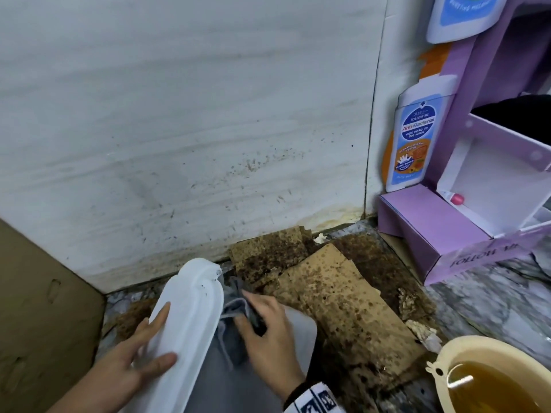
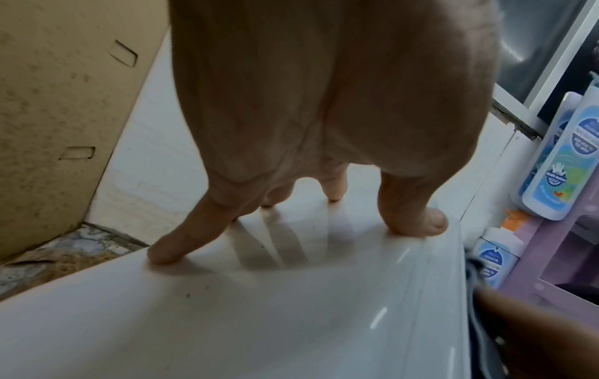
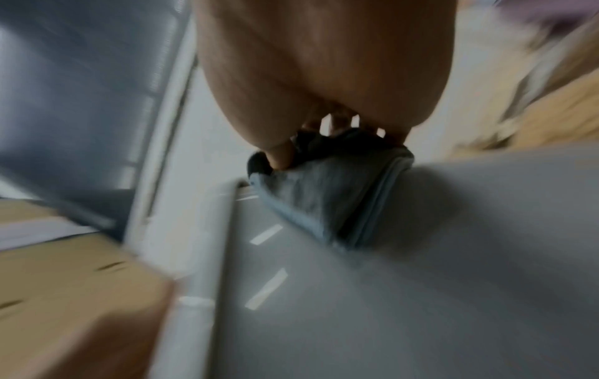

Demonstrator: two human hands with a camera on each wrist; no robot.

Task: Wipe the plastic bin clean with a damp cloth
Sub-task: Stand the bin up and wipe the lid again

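On the floor by the wall, left to right:
- left hand (image 1: 131, 362): fingers straight, pressing the bin's outer side
- plastic bin (image 1: 185, 320) (white, tipped on its side)
- right hand (image 1: 268, 335): grasping a grey cloth (image 1: 235, 311) inside the bin
- stained cardboard (image 1: 343, 308)
- cream basin (image 1: 465, 353) of brownish water

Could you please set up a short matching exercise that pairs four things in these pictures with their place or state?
Things:
1. plastic bin
2. cloth
3. basin
4. cardboard

States:
A. lies stained on the floor
B. holds brownish liquid
C. steadied by the left hand
D. gripped by the right hand

Pairs: 1-C, 2-D, 3-B, 4-A
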